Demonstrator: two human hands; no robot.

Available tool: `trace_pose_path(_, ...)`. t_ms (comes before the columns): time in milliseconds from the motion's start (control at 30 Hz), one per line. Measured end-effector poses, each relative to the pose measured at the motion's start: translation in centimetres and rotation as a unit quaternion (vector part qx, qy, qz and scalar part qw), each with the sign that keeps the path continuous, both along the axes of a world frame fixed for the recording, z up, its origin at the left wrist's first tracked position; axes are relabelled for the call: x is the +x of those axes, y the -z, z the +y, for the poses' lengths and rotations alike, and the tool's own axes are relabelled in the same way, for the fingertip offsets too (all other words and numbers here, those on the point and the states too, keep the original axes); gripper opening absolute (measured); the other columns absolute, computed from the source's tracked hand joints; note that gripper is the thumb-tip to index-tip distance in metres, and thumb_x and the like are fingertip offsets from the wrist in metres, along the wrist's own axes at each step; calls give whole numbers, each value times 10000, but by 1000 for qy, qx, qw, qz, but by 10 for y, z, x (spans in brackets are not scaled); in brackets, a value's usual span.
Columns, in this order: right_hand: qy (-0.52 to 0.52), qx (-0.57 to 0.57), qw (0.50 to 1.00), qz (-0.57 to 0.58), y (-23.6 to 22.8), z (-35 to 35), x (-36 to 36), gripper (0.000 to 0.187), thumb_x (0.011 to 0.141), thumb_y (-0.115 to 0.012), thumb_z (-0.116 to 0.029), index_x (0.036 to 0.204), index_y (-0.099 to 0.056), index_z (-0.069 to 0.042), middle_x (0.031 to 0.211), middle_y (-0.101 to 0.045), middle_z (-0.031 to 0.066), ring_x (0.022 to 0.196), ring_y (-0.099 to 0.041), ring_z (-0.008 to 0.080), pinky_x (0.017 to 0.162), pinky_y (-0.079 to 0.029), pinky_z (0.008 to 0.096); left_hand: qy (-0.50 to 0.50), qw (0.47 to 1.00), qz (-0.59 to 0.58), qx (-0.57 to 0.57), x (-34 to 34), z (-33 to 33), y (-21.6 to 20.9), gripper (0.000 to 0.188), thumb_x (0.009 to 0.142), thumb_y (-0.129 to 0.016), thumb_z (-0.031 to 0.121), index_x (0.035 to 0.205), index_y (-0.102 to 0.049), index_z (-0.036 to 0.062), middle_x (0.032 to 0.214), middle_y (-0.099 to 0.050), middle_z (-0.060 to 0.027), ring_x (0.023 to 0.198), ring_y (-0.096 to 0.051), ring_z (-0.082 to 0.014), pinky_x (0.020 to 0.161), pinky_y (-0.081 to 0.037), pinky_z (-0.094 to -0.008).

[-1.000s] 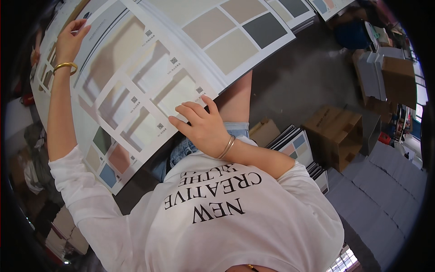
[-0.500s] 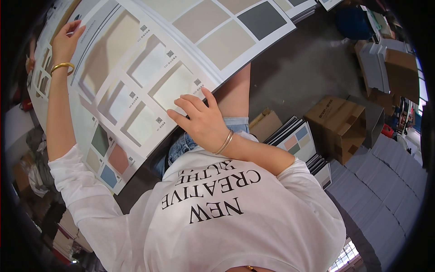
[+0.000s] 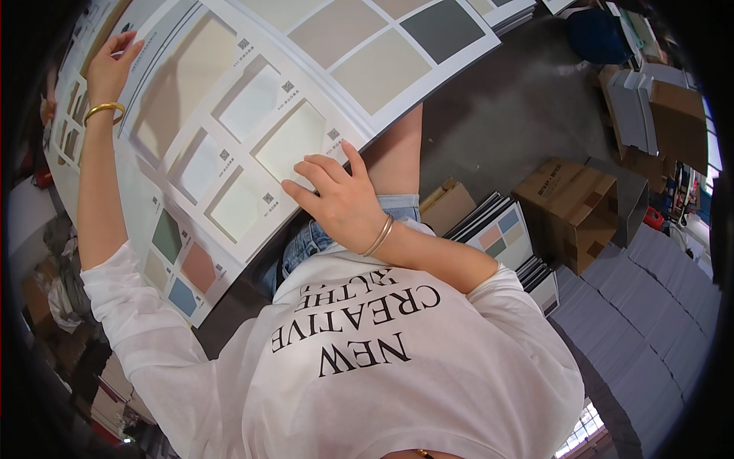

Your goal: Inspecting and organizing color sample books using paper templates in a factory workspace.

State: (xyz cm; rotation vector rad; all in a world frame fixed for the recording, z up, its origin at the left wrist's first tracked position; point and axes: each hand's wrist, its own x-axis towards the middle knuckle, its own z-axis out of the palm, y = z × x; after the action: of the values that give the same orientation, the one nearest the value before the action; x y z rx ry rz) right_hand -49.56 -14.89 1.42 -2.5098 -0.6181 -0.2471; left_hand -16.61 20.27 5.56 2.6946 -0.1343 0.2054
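A large colour swatch book (image 3: 380, 70) lies spread before me, its right side bearing beige, grey and dark green squares. Over its left part lies a white cut-out page (image 3: 200, 174) with rectangular windows, pale colours showing through them. At the page's far left edge, my left hand (image 3: 111, 73) has its thumb and fingers curled together on the margin; the fingertips' exact grip is small to see. My right hand (image 3: 336, 195) rests with fingers spread on the page's near right corner, beside the lowest windows. A leaf with green, red and blue swatches (image 3: 182, 264) shows beneath.
An open cardboard box (image 3: 566, 210) stands on the floor to the right, beside stacked swatch boards (image 3: 501, 237). Large piles of pale sheets (image 3: 634, 314) fill the lower right. A blue stool-like object (image 3: 596, 37) is at the far right. Another cut-out sheet (image 3: 70, 126) lies far left.
The cut-out page has settled slightly flatter, and the shadows inside its windows have narrowed. Both hands stay almost in place.
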Motion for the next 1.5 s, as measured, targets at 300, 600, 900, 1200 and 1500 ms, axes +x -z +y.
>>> trace_pose_path(300,0,1,1000,1,1,-3,1,311,830,-599,-123,1126,-682,-175,1177,-598,33,1191,-540,203,1098,-280,580,1,1000,-6,6,-2,-3,0,394,866,-749,356,1193,-709,138,1119,-729,-28,962,-671,-130,843,-509,-274)
trace_pose_path(600,1,4,1000,9,1,-6,1,310,825,-605,-116,1120,-683,-176,1166,-605,35,1188,-545,208,1097,-280,581,3,1000,-10,-1,-4,-7,0,394,867,-746,348,1191,-709,126,1105,-732,-37,959,-679,-139,848,-508,-270)
trace_pose_path(900,-1,12,1000,12,5,-6,3,309,814,-599,-116,1107,-685,-163,1175,-590,43,1190,-537,214,1096,-271,602,-7,1000,8,8,-3,-8,1,369,891,-705,287,1220,-686,122,1149,-715,-55,1007,-675,-187,874,-510,-309)
trace_pose_path(1200,-20,-19,998,53,-12,-8,9,384,752,-722,-109,1131,-685,-162,1196,-587,45,1162,-545,238,1048,-309,551,-26,996,-82,-12,-38,-51,-24,312,751,-776,170,1010,-729,3,934,-741,-128,828,-694,-196,770,-545,-316)
trace_pose_path(1500,-34,-43,998,39,-14,-5,8,389,741,-753,-141,1123,-691,-175,1189,-577,22,1166,-534,214,1064,-305,579,-42,994,-100,-21,-42,-38,-20,324,726,-792,213,978,-737,18,923,-741,-142,845,-705,-238,792,-546,-340)
